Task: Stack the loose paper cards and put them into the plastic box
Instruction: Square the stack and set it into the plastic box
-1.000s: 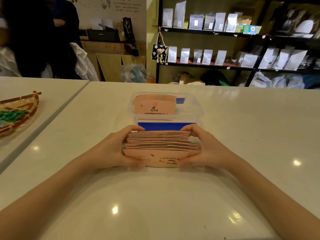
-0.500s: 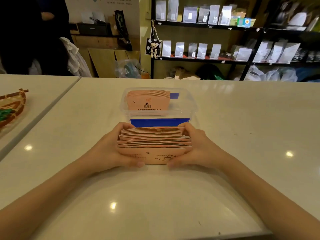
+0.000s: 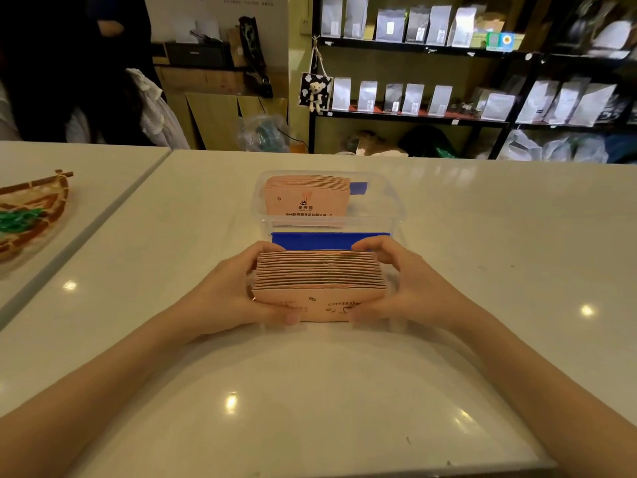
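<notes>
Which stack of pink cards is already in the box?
The far stack, standing inside the clear box. The near stack is outside it, held between both hands at the box's front.

1. "COFFEE" — printed beside a small cup drawing on the front card of the held stack of cards (image 3: pixel 319 288).
2. Cards in the plastic box (image 3: pixel 393 205) — printed line too blurred to read.

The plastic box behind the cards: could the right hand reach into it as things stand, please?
Probably yes, once freed. The right hand and left hand both clasp the stack of cards just in front of the plastic box, which stands open-topped with nothing between; cards already inside leave room beside them.
</notes>
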`<action>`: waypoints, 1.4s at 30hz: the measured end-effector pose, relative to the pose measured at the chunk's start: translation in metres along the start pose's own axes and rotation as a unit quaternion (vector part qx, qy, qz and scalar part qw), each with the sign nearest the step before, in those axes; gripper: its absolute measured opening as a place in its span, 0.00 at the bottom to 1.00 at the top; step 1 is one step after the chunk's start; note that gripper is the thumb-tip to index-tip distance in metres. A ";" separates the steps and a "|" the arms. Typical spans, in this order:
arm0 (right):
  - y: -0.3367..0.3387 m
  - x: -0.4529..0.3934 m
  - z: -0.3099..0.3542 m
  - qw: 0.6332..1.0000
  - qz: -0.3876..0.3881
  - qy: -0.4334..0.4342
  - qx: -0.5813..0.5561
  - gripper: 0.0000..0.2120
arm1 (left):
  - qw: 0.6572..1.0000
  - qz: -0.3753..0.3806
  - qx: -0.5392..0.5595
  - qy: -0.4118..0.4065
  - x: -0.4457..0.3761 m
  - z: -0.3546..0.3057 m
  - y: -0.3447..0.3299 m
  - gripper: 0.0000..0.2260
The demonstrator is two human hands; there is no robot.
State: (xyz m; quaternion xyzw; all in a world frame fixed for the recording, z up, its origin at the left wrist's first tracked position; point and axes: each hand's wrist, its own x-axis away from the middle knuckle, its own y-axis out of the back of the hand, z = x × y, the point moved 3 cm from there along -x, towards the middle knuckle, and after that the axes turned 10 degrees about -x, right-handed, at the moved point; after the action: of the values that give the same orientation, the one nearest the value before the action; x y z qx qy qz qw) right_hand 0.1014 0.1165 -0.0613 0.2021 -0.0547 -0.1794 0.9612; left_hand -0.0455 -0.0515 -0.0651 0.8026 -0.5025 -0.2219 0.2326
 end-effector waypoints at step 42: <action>0.071 -0.083 0.109 0.949 -0.088 0.234 0.193 0.22 | 0.957 -0.057 -0.279 -0.057 -0.089 -0.067 0.113 0.17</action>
State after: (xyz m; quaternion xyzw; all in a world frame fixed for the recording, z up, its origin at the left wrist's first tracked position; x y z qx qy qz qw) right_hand 0.0275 0.1674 0.0643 0.4238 0.1564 -0.1971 0.8701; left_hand -0.1209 -0.0038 0.0666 0.7194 -0.3860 -0.4114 0.4051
